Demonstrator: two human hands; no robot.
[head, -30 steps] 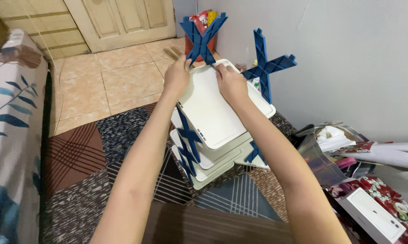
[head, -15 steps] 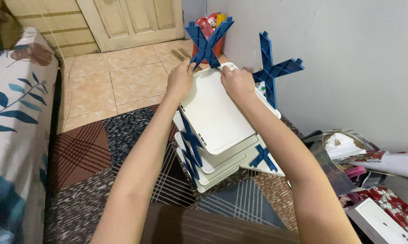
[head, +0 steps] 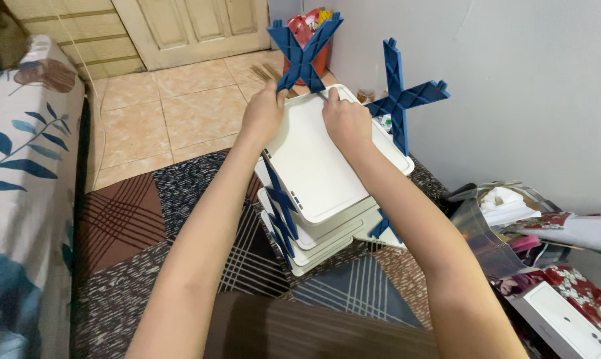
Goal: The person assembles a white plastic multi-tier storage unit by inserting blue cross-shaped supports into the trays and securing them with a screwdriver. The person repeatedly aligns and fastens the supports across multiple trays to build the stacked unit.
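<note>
Both hands on far edge of top white tray (head: 327,159), pushed further against blue X-shaped support (head: 301,53) than a second ago

Left hand (head: 264,113) and right hand (head: 343,119) each closed on tray rim; tray tops stacked shelf unit on patchwork rug (head: 134,226). Tiled floor (head: 174,100), cream door (head: 194,26), second blue support (head: 403,100) by wall

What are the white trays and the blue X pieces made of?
The white trays look like smooth molded plastic: even colour, rounded corners, raised rims, slight sheen. The blue X pieces also look like hard plastic, matte, with a ribbed grid moulded into them. The left hand and right hand grip the top tray.
</note>
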